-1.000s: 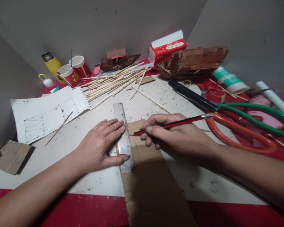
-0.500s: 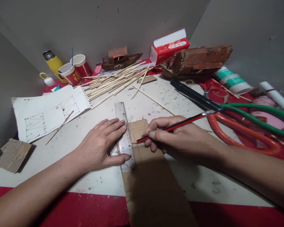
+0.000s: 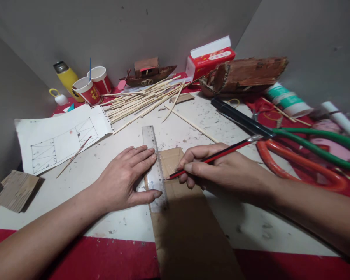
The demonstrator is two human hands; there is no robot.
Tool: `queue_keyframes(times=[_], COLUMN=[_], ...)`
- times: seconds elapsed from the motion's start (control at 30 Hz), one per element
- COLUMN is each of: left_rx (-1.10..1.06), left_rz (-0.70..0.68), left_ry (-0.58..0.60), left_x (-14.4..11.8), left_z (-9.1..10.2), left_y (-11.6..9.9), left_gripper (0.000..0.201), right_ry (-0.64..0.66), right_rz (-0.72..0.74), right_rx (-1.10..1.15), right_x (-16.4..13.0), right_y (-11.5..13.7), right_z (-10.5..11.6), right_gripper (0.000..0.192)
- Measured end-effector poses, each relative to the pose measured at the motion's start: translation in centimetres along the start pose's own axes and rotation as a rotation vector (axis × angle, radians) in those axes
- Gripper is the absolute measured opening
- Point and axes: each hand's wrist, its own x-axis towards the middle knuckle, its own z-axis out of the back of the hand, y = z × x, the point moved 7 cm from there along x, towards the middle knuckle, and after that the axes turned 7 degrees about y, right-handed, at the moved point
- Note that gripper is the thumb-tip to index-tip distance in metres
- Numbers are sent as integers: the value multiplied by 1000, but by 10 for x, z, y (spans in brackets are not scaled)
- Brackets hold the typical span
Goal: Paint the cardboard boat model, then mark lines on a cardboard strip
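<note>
A strip of brown cardboard [image 3: 192, 229] runs from the front edge toward the middle of the table. Along its left side lies a clear ruler [image 3: 156, 182]. My left hand [image 3: 126, 175] rests flat on the ruler, fingers stretched out and the thumb apart, pressing it down. Between the fingers of my right hand [image 3: 205, 165] is a red and black pencil [image 3: 218, 155]. The pencil's tip meets the cardboard right at the ruler's right edge. Faint lines show on the far end of the cardboard.
Behind the hands lie thin wooden sticks [image 3: 146, 102] and a sheet with drawn frames [image 3: 67, 136]. Large scissors [image 3: 268, 134] with green and orange handles lie at right. Two model boats [image 3: 148, 72], paper cups [image 3: 87, 90] and a red box [image 3: 211, 58] stand at the back.
The pencil tip has shifted very slightly down along the ruler's edge. My left hand and the ruler stay put; the view has tilted a little.
</note>
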Motion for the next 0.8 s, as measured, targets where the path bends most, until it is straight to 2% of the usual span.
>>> queue_keyframes(times=[0.1,0.2,0.33,0.43,0.5,0.57,0.63,0.73,0.8], left_rx=[17,57,108,116,95,52,0,-62,-71], left_rz=[-17,-58,-80,-32,16,58,81,84,97], left_ry=[-23,-112,-245,-306,-335,-361,-372,-328,-273], left_x=[-1,-6,-13,-15,-15,-15,-14,-13,-12], left_z=[2,9,20,25,27,27,26,19,13], left_y=[0,-1,-2,0,2,5,8,12,14], left_gripper=[71,62,40,18,11,11,20,34,42], right_ry=[-12,-65,-217,-311,-362,-409,-430,-394,-347], right_rz=[-7,57,232,263,262,272,274,270,290], right_rx=[39,164,283,243,203,132,-8,-225,-289], right_x=[-1,-1,-3,-6,-7,-10,-12,-13,-13], right_y=[-3,-3,0,-3,-4,-3,1,8,11], right_z=[1,5,19,25,29,32,33,31,28], right_gripper=[8,13,18,30,34,33,30,27,28])
